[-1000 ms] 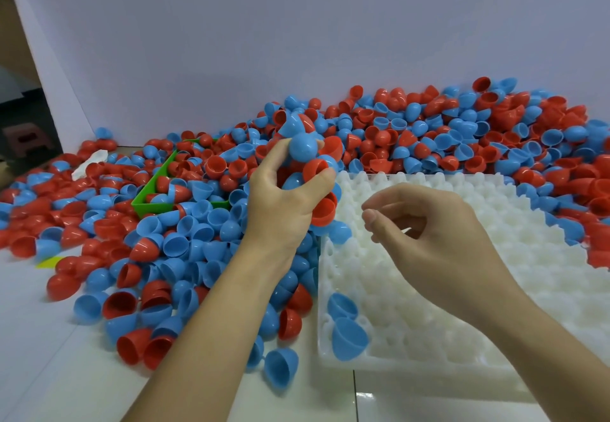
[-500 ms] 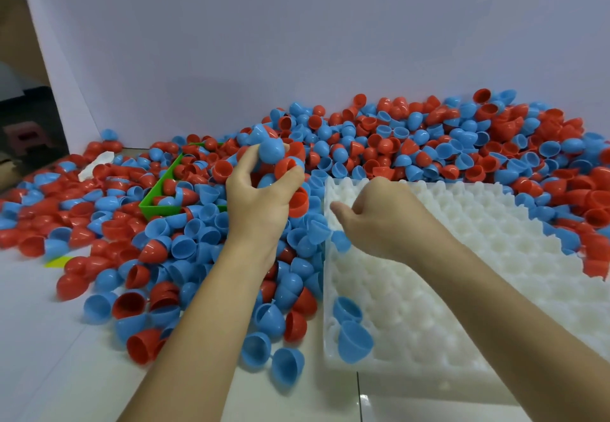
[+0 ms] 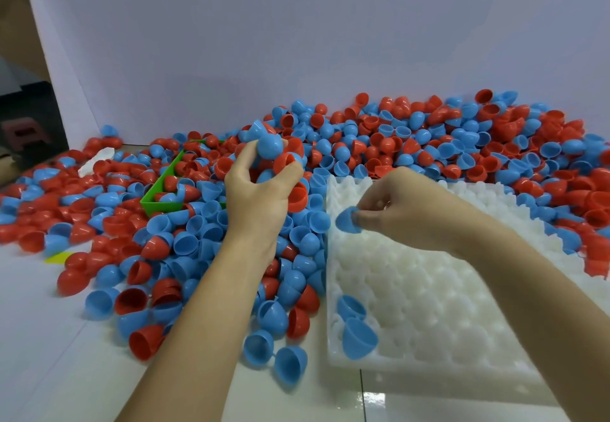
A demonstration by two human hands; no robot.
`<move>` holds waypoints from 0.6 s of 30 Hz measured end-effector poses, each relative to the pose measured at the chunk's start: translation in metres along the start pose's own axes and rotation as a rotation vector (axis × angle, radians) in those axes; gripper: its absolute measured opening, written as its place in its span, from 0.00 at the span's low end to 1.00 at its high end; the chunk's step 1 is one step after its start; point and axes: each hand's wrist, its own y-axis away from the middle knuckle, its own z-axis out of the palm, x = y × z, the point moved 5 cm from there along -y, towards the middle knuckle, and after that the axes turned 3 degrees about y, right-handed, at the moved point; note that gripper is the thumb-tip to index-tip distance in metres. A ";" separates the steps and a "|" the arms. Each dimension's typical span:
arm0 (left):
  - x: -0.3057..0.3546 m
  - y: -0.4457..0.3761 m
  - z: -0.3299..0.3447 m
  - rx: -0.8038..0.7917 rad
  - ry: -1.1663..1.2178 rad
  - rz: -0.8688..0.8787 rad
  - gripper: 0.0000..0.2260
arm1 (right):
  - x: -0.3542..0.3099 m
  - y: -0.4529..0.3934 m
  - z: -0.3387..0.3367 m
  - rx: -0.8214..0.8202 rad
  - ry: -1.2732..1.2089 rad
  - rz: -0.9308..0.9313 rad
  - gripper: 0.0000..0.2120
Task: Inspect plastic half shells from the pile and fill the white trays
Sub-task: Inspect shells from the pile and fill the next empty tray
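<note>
Tray-filling under way: right hand (image 3: 401, 207) pinches blue half shell (image 3: 346, 221) over left edge of white tray (image 3: 429, 289); left hand (image 3: 260, 190) clutches several shells above pile (image 3: 429, 144). Next, likely: seat shell squarely in empty cup.

No text, label or number seems readable anywhere, though the far edges are blurred.

plain white wall (image 3: 297, 42) behind, glossy white tabletop (image 3: 49, 355), dim room with pink stool (image 3: 24, 131) far left
</note>
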 end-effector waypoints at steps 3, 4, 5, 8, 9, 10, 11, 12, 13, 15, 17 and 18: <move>-0.001 -0.001 0.000 -0.002 0.002 0.003 0.13 | 0.004 0.032 -0.019 -0.071 0.050 -0.109 0.05; -0.001 -0.001 0.001 -0.005 -0.001 0.004 0.13 | 0.008 0.042 -0.020 -0.129 0.080 -0.105 0.03; -0.001 -0.001 0.001 -0.009 -0.010 0.007 0.13 | 0.012 0.051 -0.019 -0.182 0.110 -0.094 0.03; -0.002 0.000 0.002 -0.022 -0.035 0.021 0.13 | 0.013 0.070 -0.009 -0.267 0.128 -0.084 0.06; -0.002 0.000 0.002 -0.022 -0.043 0.022 0.13 | 0.011 0.073 -0.005 -0.282 0.125 -0.091 0.08; -0.002 0.001 0.002 -0.021 -0.047 0.019 0.13 | 0.009 0.076 -0.001 -0.287 0.129 -0.102 0.09; -0.003 0.001 0.002 -0.018 -0.050 0.018 0.12 | 0.007 0.077 0.002 -0.281 0.136 -0.113 0.09; -0.003 0.001 0.002 -0.014 -0.049 0.015 0.12 | 0.006 0.078 0.005 -0.272 0.140 -0.122 0.09; -0.004 0.001 0.001 -0.010 -0.051 0.009 0.12 | 0.005 0.079 0.008 -0.263 0.136 -0.122 0.08; -0.004 0.001 0.001 -0.009 -0.057 0.006 0.12 | 0.004 0.081 0.015 -0.232 0.142 -0.122 0.06; -0.003 0.002 0.001 -0.019 -0.056 0.002 0.14 | 0.004 0.082 0.019 -0.191 0.160 -0.125 0.06; -0.003 0.003 0.002 -0.024 -0.056 0.001 0.14 | 0.004 0.082 0.021 -0.171 0.165 -0.135 0.06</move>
